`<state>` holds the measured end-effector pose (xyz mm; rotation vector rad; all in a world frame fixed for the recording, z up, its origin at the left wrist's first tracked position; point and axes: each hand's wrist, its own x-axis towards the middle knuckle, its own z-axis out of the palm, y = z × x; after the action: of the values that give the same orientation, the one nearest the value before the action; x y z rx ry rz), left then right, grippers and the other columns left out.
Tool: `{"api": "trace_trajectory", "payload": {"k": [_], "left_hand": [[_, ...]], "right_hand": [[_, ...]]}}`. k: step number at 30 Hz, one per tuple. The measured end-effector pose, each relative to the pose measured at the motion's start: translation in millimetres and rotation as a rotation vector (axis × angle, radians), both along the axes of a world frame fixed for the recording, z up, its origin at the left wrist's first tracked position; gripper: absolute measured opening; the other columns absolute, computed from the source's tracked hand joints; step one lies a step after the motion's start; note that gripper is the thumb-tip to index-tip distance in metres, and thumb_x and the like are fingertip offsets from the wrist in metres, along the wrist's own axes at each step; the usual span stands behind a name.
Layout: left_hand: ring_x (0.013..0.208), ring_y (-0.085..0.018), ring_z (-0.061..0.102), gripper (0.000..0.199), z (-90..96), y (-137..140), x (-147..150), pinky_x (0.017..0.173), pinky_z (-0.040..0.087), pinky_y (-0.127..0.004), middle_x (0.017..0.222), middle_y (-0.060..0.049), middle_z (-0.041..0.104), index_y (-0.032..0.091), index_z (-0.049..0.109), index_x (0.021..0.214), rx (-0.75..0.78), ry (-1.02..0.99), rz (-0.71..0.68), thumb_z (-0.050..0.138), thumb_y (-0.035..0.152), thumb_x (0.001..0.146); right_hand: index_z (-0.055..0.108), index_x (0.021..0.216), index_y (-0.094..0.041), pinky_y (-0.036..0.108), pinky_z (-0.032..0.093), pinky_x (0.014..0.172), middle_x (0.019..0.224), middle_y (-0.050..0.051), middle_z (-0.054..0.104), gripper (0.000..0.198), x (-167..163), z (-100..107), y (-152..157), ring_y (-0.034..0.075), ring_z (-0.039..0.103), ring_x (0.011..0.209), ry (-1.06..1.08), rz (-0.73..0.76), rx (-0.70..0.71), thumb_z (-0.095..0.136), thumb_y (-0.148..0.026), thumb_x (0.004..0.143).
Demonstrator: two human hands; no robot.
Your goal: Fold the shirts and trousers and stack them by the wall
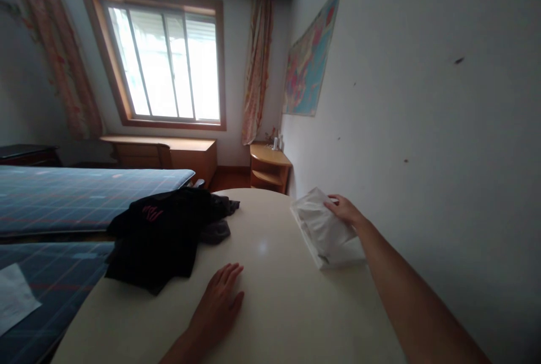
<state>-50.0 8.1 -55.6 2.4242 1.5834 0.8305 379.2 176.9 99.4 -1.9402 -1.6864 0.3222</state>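
My right hand (343, 209) pinches the upper right part of a white, crinkled plastic bag (316, 220) at the table's right side by the wall. Beneath it lie more flat white bags or sheets (344, 257); I cannot tell which. On the bare tabletop my left hand (222, 296) rests palm down with its fingers stretched out, holding nothing. Just beyond it a black garment (164, 234) with a pink print lies in a heap, partly over the table's left edge. A dark grey piece of cloth (216, 232) shows at its right side.
The table (270, 307) is cream with a rounded far end. Blue plaid mattresses (84, 195) flank it on the left, one bearing a white sheet (14, 296). A white wall (443, 127) borders the right. A corner shelf (270, 155) and a desk (190, 150) stand farther back.
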Motion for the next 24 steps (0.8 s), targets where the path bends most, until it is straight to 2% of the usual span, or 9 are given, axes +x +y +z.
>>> {"api": "trace_trajectory", "payload": {"k": [4, 6, 8, 10, 14, 17, 20, 24], "left_hand": [[0.136, -0.026, 0.045, 0.051, 0.2, 0, 1, 0.115, 0.038, -0.048, 0.144, -0.007, 0.054, 0.023, 0.05, 0.14, 0.002, 0.009, 0.011, 0.049, 0.026, 0.089], [0.136, -0.026, 0.046, 0.05, 1.3, -1, 1, 0.115, 0.038, -0.047, 0.143, -0.007, 0.055, 0.023, 0.051, 0.139, 0.003, 0.011, 0.011, 0.049, 0.026, 0.09], [0.136, -0.025, 0.046, 0.049, 2.9, -1, 1, 0.115, 0.038, -0.047, 0.143, -0.007, 0.055, 0.023, 0.051, 0.139, 0.001, 0.012, 0.01, 0.049, 0.026, 0.09], [0.136, -0.026, 0.046, 0.049, 4.3, -1, 1, 0.115, 0.038, -0.047, 0.143, -0.007, 0.055, 0.023, 0.052, 0.138, 0.001, 0.009, 0.012, 0.049, 0.026, 0.089], [0.136, -0.026, 0.046, 0.049, 6.2, -2, 1, 0.115, 0.038, -0.047, 0.143, -0.007, 0.055, 0.024, 0.053, 0.137, 0.004, 0.001, 0.005, 0.05, 0.026, 0.089], [0.136, -0.025, 0.046, 0.047, 9.3, -3, 1, 0.115, 0.037, -0.046, 0.143, -0.007, 0.054, 0.024, 0.053, 0.136, -0.004, -0.002, 0.0, 0.05, 0.026, 0.089], [0.136, -0.025, 0.045, 0.047, 14.9, -4, 2, 0.116, 0.037, -0.047, 0.143, -0.008, 0.055, 0.022, 0.054, 0.136, -0.03, -0.001, 0.001, 0.05, 0.025, 0.089], [0.136, -0.024, 0.045, 0.048, 19.2, -5, 3, 0.116, 0.035, -0.047, 0.142, -0.009, 0.055, 0.02, 0.053, 0.136, -0.062, -0.04, -0.007, 0.051, 0.024, 0.088]], "right_hand": [[0.056, 0.134, -0.009, 0.037, 0.049, 0.093, 0.12, 0.02, 0.067, 0.053, 17, -46, -6, 0.027, 0.065, 0.107, -0.075, -0.105, -0.072, 0.06, -0.031, 0.086], [0.058, 0.133, -0.01, 0.042, 0.043, 0.103, 0.132, 0.022, 0.06, 0.051, 14, -60, -13, 0.031, 0.057, 0.122, -0.111, -0.131, -0.075, 0.058, -0.034, 0.088], [0.053, 0.139, -0.014, 0.047, 0.031, 0.113, 0.148, 0.021, 0.045, 0.053, 4, -69, -21, 0.033, 0.042, 0.137, -0.212, -0.143, -0.021, 0.051, -0.04, 0.093], [0.047, 0.145, -0.021, 0.051, 0.021, 0.117, 0.156, 0.015, 0.035, 0.055, -10, -75, -29, 0.031, 0.031, 0.144, -0.347, -0.089, 0.008, 0.042, -0.047, 0.097], [0.046, 0.146, -0.028, 0.058, 0.017, 0.116, 0.157, 0.01, 0.036, 0.057, -36, -83, -42, 0.033, 0.028, 0.145, -0.445, 0.011, -0.097, 0.04, -0.055, 0.097], [0.04, 0.15, -0.026, 0.06, 0.017, 0.115, 0.16, 0.01, 0.028, 0.061, -51, -84, -53, 0.035, 0.022, 0.147, -0.454, -0.005, -0.164, 0.037, -0.055, 0.097], [0.038, 0.151, -0.02, 0.058, 0.021, 0.115, 0.16, 0.013, 0.028, 0.063, -75, -83, -68, 0.037, 0.023, 0.146, -0.456, 0.016, -0.173, 0.037, -0.052, 0.097], [0.051, 0.142, -0.02, 0.061, 0.021, 0.114, 0.158, 0.013, 0.032, 0.059, -131, -89, -97, 0.038, 0.026, 0.145, -0.44, 0.099, -0.129, 0.046, -0.052, 0.093]]}}
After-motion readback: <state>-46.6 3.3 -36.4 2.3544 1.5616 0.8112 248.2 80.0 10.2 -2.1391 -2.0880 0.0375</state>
